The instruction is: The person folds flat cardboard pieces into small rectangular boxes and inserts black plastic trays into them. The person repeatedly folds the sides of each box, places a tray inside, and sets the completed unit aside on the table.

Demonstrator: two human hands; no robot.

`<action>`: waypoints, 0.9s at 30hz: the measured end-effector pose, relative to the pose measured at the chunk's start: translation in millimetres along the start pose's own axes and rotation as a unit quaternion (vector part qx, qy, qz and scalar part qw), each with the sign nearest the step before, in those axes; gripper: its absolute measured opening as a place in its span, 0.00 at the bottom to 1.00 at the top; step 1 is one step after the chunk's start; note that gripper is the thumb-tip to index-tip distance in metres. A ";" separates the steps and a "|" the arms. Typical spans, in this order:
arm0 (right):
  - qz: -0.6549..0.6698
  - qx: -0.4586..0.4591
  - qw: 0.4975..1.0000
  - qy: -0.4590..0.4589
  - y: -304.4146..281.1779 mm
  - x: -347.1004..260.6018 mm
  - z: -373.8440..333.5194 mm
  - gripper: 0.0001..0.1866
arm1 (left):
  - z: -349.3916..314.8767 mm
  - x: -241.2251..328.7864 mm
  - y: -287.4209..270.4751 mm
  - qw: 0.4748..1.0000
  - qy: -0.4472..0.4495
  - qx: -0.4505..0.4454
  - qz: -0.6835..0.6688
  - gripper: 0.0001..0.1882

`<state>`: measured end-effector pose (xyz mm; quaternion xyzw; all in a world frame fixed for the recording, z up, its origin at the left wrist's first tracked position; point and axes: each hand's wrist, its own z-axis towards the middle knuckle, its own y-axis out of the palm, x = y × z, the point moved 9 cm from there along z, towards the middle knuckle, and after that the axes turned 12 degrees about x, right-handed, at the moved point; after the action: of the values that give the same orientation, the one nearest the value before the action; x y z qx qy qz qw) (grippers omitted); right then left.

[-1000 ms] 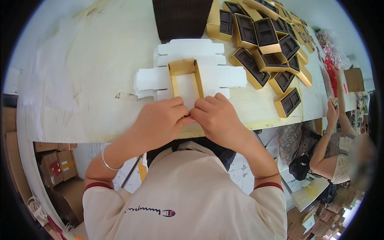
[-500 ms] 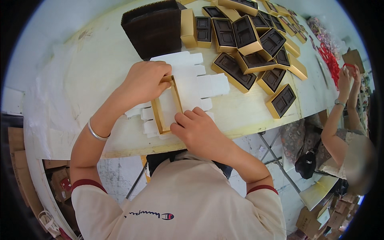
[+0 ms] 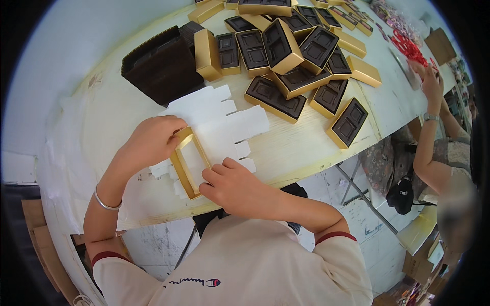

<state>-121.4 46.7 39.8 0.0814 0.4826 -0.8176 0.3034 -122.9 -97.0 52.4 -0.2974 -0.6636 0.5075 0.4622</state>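
A gold cardboard box frame (image 3: 182, 173) stands between my hands near the table's front edge. Its folded walls surround an opening that shows a white surface inside. My left hand (image 3: 152, 142) pinches the frame's far end, thumb and fingers closed on the wall. At the near right side, my right hand (image 3: 234, 187) has curled fingers pressed against the frame's long wall. White flat cardboard blanks (image 3: 217, 127) with cut tabs lie stacked under and beside the frame. Just beyond them is a tall stack of dark brown plastic trays (image 3: 162, 69).
Gold boxes with dark brown inserts (image 3: 275, 97) are heaped across the far middle of the table (image 3: 296, 163). Clear plastic film (image 3: 66, 153) lies at the left. Red ribbons (image 3: 407, 46) sit at the far right, near another person's hands (image 3: 431, 81).
The view has shifted, so the table's contents sit differently in the picture. Both my hands keep their hold on the gold frame. The other person's hands have moved closer to the red ribbons.
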 end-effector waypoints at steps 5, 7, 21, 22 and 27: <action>-0.007 0.013 1.000 -0.008 1.0 -1.0 0.0 0.05 | -0.9 1.6 4.2 0.999 0.025 0.035 0.000 0.08; -0.011 0.001 1.000 -0.011 1.9 -1.4 1.3 0.05 | -1.3 0.2 4.9 0.999 0.026 0.043 0.006 0.09; 0.075 -0.073 0.994 -0.018 -50.1 23.3 10.3 0.15 | -58.3 -19.3 5.1 0.942 -0.137 -0.076 -0.297 0.29; 0.059 -0.084 0.994 -0.019 -48.8 28.0 10.7 0.16 | -65.2 -20.7 16.6 0.942 -0.112 -0.114 -0.295 0.39; 0.118 0.107 0.987 0.003 -102.6 67.8 55.4 0.20 | -80.9 -14.4 9.5 0.970 -0.027 0.098 -0.221 0.39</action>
<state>-226.0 7.8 115.7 0.1722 0.3803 -0.8228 0.3855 -43.9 -74.2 43.5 -0.0826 -0.6721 0.4632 0.5718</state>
